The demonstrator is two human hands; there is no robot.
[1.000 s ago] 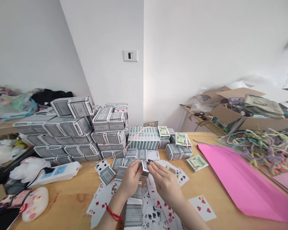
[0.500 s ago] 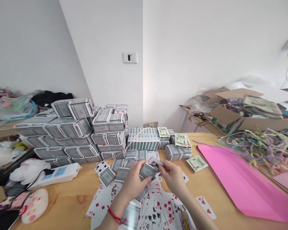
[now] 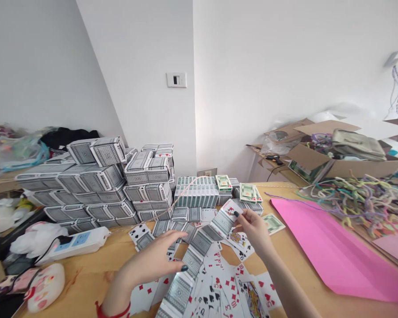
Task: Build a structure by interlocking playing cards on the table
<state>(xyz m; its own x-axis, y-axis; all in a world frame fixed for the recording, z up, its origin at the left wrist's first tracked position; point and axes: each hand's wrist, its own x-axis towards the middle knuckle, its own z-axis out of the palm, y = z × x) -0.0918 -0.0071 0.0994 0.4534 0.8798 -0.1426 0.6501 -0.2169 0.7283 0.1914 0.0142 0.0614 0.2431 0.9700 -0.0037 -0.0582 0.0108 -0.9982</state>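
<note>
My right hand (image 3: 254, 227) pinches the edge of a playing card with a joker picture (image 3: 231, 208), held up at the end of a row of grey-backed cards (image 3: 193, 261). That row runs from the joker down to the bottom edge; I cannot tell how its cards are joined. Left of the row, my left hand (image 3: 157, 258) is open, thumb and fingers spread, holding nothing. Loose face-up cards (image 3: 230, 282) are heaped under and between my forearms. More cards lie beyond my left hand, partly hidden by it.
Blocks made of grey cards (image 3: 93, 176) are stacked at the back left. Green card packs (image 3: 250, 193) stand at the back. A pink sheet (image 3: 321, 251) covers the right side, beside tangled cords (image 3: 358, 212) and a cardboard box (image 3: 358, 170). A power strip (image 3: 79, 244) lies left.
My hands have moved apart. The right has gone right and slightly up with the joker card; the left has let go, moved left and opened. The row of grey-backed cards now stretches out between them.
</note>
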